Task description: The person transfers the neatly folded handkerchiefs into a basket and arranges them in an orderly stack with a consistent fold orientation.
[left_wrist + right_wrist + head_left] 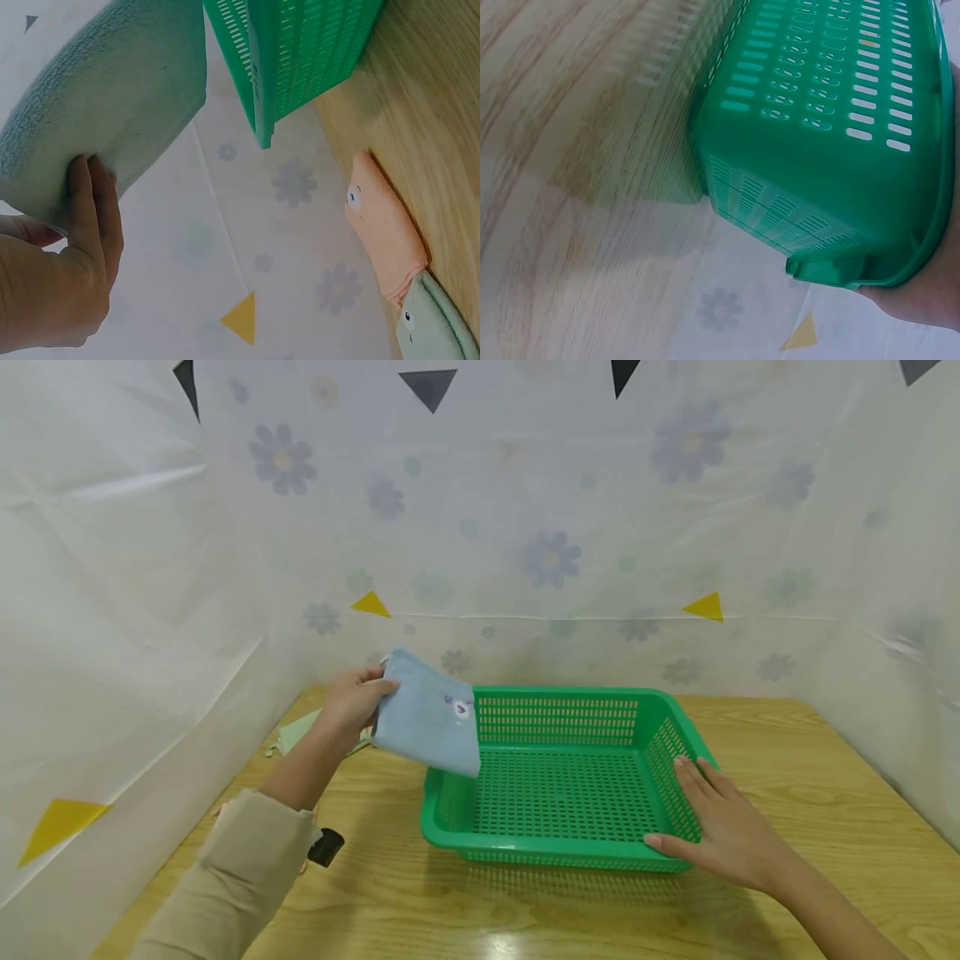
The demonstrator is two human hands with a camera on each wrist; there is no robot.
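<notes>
My left hand point(348, 702) pinches a folded light blue towel point(423, 714) by its left edge, thumb on the near face and fingers behind. An embroidered white animal face marks the towel. It hangs over the left end of a green plastic basket point(562, 847), overlapping the rim in the head view. The left wrist view shows the fingers point(94, 195) against the towel's plain side. My right hand point(731, 835) rests on the basket's right front corner, fingers extended over the right rim and thumb spread onto the front rim. The basket's slotted floor shows bare.
An orange folded towel point(390, 225) and a pale green one point(435, 319) lie on the wooden table in the left wrist view. In the head view, my left forearm partly hides the green towel point(300, 731). White flower-patterned sheeting point(487, 527) encloses the table's back and sides.
</notes>
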